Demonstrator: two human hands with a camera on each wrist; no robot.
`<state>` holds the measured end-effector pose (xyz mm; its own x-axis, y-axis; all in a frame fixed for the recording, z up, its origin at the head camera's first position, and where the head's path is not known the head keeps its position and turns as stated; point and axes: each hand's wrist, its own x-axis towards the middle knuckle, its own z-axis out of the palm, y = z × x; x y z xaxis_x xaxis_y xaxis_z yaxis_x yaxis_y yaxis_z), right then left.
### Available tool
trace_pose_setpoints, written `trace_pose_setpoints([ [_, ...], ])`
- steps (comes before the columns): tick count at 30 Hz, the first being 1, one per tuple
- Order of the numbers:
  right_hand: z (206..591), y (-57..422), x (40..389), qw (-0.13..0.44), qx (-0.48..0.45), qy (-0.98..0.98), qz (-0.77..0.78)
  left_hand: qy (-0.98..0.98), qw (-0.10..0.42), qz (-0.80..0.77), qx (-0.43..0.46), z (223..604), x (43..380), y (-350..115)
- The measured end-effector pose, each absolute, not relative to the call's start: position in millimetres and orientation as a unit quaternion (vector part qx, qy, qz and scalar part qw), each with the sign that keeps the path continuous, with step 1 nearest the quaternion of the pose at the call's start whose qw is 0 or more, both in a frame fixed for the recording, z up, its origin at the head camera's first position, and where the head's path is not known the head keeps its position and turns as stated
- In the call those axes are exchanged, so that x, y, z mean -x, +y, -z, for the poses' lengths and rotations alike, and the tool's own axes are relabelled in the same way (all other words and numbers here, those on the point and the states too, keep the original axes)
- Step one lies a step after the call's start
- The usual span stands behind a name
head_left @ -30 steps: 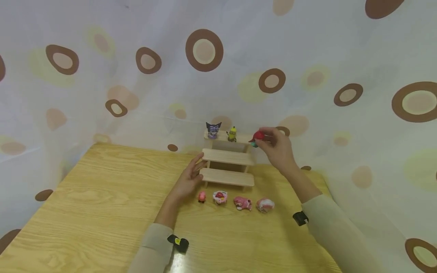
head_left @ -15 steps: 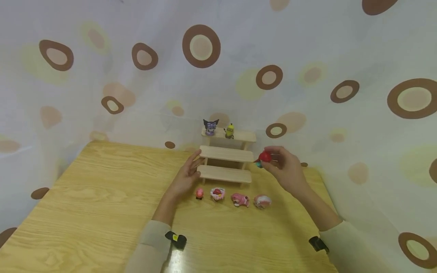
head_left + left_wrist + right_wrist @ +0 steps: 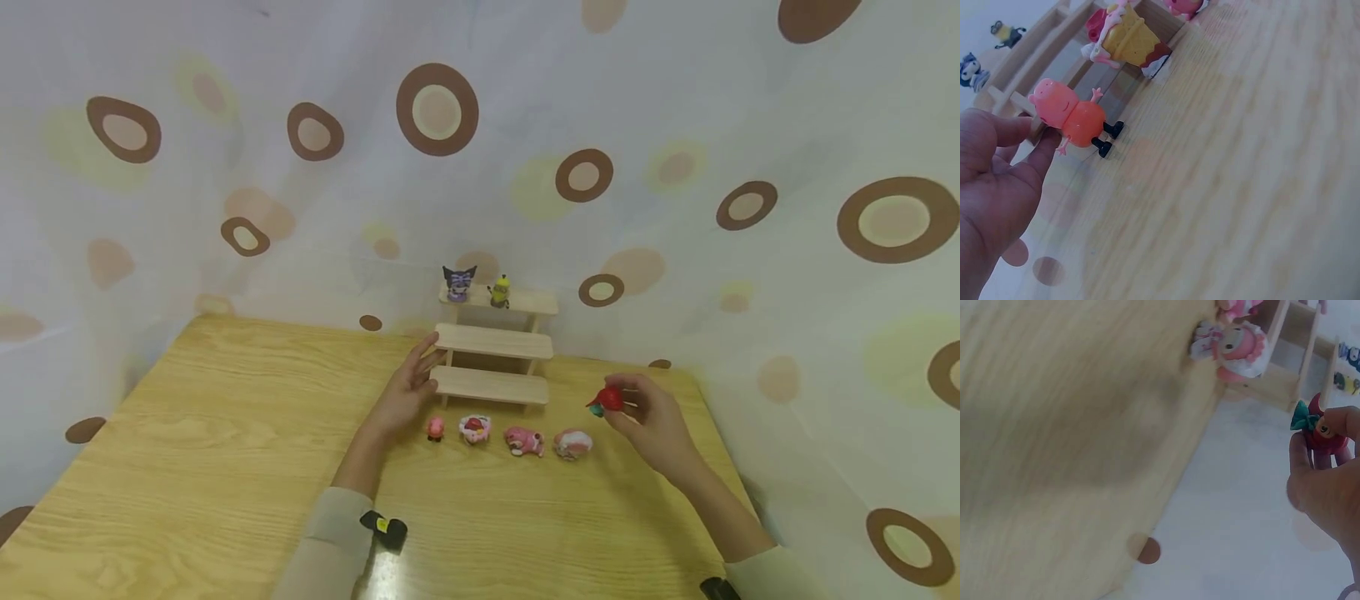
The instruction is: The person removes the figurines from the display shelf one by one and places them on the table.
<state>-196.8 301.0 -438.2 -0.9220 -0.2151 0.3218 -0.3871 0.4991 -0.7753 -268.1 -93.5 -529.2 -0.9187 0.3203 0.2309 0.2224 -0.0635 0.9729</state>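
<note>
My right hand (image 3: 654,427) pinches a small figurine with a red pointed hood and teal scarf (image 3: 612,400). It is held to the right of a three-step wooden display stand (image 3: 491,385). At the stand's left end, my left hand (image 3: 405,396) grips the edges of the lower two steps. A purple figurine with black ears (image 3: 458,285) and a yellow minion figurine (image 3: 499,292) stand on the top step. In front of the stand are a pink pig figurine (image 3: 1082,122), an ice-cream-cone toy (image 3: 1132,39), a pink bear figurine (image 3: 524,442) and a white-and-pink figurine (image 3: 1241,349).
The stand sits on a wood-grain table (image 3: 247,442), close to its back edge. A white curtain with brown and beige round patterns (image 3: 322,217) hangs behind and beside the table.
My right hand has moved from the top step's right end down and to the right, still pinching the red-hooded figurine. My left hand stays at the stand's left end.
</note>
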Motion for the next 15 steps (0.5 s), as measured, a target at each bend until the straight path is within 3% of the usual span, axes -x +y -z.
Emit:
trace_pose_setpoints([
  [10, 464, 323, 176, 0.007, -0.134, -0.891, -0.433, 0.677, 0.04, -0.708, -0.198, 531, 270, -94],
  [15, 480, 330, 174, -0.003, -0.122, -0.9, -0.419, 0.675, 0.038, -0.709, -0.201, 531, 272, -92],
])
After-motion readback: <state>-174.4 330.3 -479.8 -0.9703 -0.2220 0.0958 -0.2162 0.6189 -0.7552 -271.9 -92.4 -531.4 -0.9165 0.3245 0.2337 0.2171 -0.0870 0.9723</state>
